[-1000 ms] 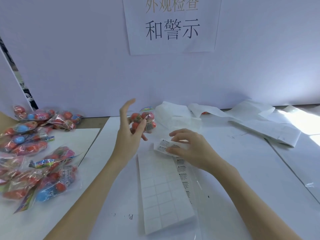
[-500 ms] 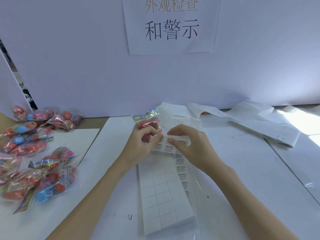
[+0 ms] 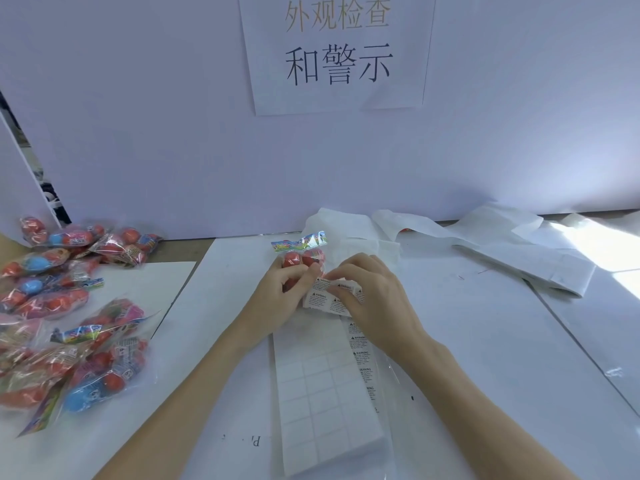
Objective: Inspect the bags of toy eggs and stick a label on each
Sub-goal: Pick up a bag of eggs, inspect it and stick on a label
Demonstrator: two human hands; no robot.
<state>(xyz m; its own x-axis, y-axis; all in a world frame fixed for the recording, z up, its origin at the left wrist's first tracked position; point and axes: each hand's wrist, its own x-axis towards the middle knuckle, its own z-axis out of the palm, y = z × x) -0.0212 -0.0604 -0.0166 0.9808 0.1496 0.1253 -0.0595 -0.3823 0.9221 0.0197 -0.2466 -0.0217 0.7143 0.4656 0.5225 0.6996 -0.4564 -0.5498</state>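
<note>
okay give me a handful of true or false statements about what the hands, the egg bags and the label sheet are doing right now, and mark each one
1. The left hand grips a bag of toy eggs. True.
2. The right hand rests flat on the table, holding nothing. False: it pinches the raised end of the warning label sheet.
3. A pile of egg bags lies at the left of the table. True.
4. Every label is still on the sheet. False: most cells are blank, and printed warning labels remain in one column along its right side.
5. A paper sign with printed characters hangs on the wall. True.
</note>
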